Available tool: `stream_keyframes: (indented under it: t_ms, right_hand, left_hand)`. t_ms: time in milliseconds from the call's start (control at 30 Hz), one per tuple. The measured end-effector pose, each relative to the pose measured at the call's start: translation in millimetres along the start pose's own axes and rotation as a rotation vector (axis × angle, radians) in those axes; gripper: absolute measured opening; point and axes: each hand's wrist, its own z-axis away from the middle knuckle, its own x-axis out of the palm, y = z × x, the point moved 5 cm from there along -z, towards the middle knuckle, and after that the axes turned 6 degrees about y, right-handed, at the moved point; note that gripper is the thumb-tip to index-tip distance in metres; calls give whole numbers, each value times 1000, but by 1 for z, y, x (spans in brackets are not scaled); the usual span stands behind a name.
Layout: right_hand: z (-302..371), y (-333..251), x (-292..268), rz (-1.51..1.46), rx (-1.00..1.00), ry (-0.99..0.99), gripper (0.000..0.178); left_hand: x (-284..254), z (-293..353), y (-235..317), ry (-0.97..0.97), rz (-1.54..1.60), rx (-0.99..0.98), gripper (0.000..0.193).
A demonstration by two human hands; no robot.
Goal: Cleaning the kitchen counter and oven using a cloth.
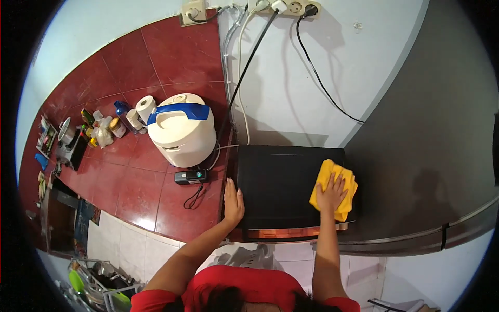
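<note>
My right hand (331, 195) lies with fingers spread on a folded yellow cloth (349, 187), pressing it against the flat top of a black box-shaped appliance (280, 187). The cloth covers the right end of that top. At the opposite side, my left hand (233, 204) rests along the appliance's left edge, fingers stretched out and nothing in them. It is beside the red tiled counter (140, 190). What kind of appliance it is I cannot tell; its front shows only as a narrow reddish, shiny strip.
A white rice cooker (182, 138) with a blue handle stands on the counter, behind a small black device (191, 177) with a cord. Bottles, jars and a paper roll (146, 106) line the wall. A power strip (293, 7) hangs above; a large dark grey cabinet-like surface (426, 156) rises at right.
</note>
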Motion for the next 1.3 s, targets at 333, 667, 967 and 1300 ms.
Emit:
stream_keyframes:
  t_ms: [333, 667, 967, 1300]
  right_hand:
    - [142, -190, -40, -269, -508, 66, 79]
    - [31, -7, -19, -58, -49, -52, 77]
    - [50, -122, -10, -102, -167, -66, 87]
    - [-28, -168, 16, -225, -455, -21, 78]
  left_hand:
    - [1, 3, 1, -1, 94, 108, 57]
    - [-4, 4, -1, -21, 57, 61, 57]
    - [-7, 2, 12, -53, 39, 63, 57]
    - [-8, 5, 14, -12, 12, 102, 56]
